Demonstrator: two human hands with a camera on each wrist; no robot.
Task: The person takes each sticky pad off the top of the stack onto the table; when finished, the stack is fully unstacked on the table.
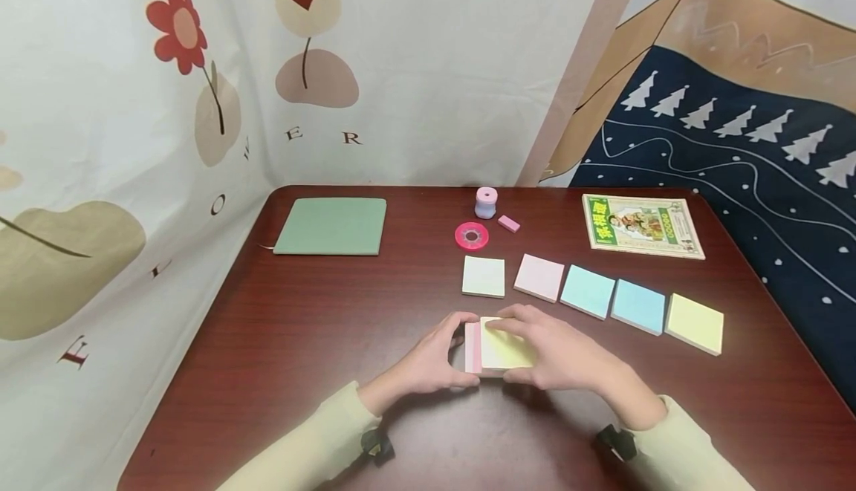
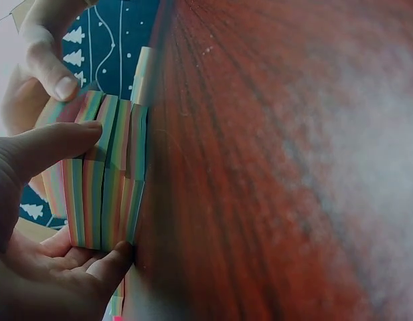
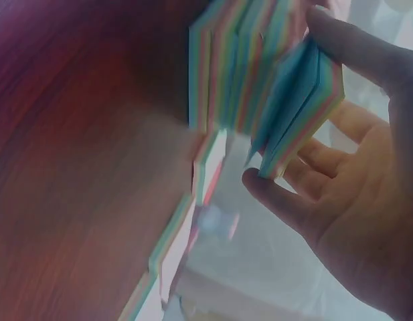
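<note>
A stack of sticky note pads, its sides striped in several colours, stands on the table. My left hand grips its left part, thumb on the near side and fingers on the far side. The top yellow sticky note pad is pinched between the thumb and fingers of my right hand. In the right wrist view that pad tilts away from the stack, a blue face showing in the gap. A pink strip of the stack shows left of the yellow pad.
Beyond the hands, a row of single pads runs rightward: pale green, pink, aqua, blue, yellow. Behind lie a tape roll, spool, pink eraser, green notebook and printed booklet.
</note>
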